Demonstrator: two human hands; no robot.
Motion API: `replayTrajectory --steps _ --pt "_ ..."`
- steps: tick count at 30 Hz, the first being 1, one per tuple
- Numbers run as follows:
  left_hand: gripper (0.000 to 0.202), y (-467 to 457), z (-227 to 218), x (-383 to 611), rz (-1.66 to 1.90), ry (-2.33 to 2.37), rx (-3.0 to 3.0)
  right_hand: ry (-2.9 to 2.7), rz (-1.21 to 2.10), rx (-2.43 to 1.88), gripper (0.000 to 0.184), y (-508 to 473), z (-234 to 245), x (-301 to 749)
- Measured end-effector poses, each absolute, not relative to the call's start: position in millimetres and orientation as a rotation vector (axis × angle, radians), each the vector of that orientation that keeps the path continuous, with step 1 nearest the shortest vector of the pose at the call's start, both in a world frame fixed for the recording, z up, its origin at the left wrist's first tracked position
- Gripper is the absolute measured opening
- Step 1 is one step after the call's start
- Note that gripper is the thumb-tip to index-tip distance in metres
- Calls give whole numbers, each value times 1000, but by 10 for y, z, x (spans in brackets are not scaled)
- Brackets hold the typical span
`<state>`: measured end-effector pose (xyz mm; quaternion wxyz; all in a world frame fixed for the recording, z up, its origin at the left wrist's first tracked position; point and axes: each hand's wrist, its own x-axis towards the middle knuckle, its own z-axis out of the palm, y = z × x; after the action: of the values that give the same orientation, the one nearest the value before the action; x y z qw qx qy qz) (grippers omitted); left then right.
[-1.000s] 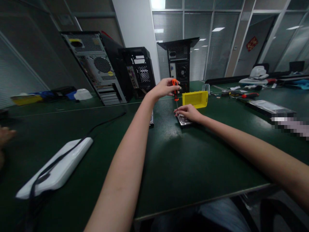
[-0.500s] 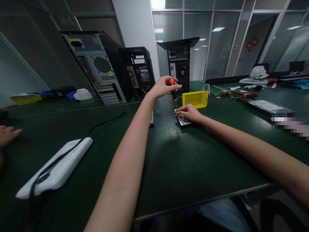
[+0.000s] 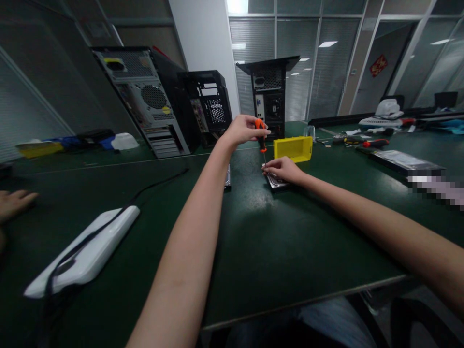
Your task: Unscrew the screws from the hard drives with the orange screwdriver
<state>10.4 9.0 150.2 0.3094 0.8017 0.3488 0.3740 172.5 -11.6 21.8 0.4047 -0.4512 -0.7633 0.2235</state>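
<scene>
An orange-and-black screwdriver (image 3: pixel 260 133) stands nearly upright, its thin shaft pointing down at a hard drive (image 3: pixel 278 182) on the green table. My left hand (image 3: pixel 243 129) is closed around the handle from above. Down at the tip, my right hand (image 3: pixel 284 170) rests over the drive, thumb and fingers pinched together beside the shaft; what lies between them is too small to tell. Part of the drive is hidden under that hand. A second metal drive (image 3: pixel 228 179) is partly covered by my left forearm.
A yellow tray (image 3: pixel 293 149) stands just behind the drive. Computer cases (image 3: pixel 152 101) line the back. To the right lie hand tools (image 3: pixel 375 143) and another large drive (image 3: pixel 406 160). A white device (image 3: pixel 90 246) with a black strap and another person's hand (image 3: pixel 16 203) are at left.
My left hand has shifted slightly and its fingers have changed position around the screwdriver handle. The other person's hand at left has moved a little to the right. My right hand stays put.
</scene>
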Motion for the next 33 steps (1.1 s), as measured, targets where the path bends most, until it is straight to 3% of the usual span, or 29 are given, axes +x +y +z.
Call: replayTrajectory --steps 7,13,33 --pt "28 163 1492 145 913 840 2167 -1897 535 -1078 31 -191 281 1724" --pt "29 156 1466 192 875 763 2192 -1826 683 -1013 29 -167 252 1720" --pt "34 84 1467 211 788 756 2155 -1807 695 -1074 26 -193 290 1706"
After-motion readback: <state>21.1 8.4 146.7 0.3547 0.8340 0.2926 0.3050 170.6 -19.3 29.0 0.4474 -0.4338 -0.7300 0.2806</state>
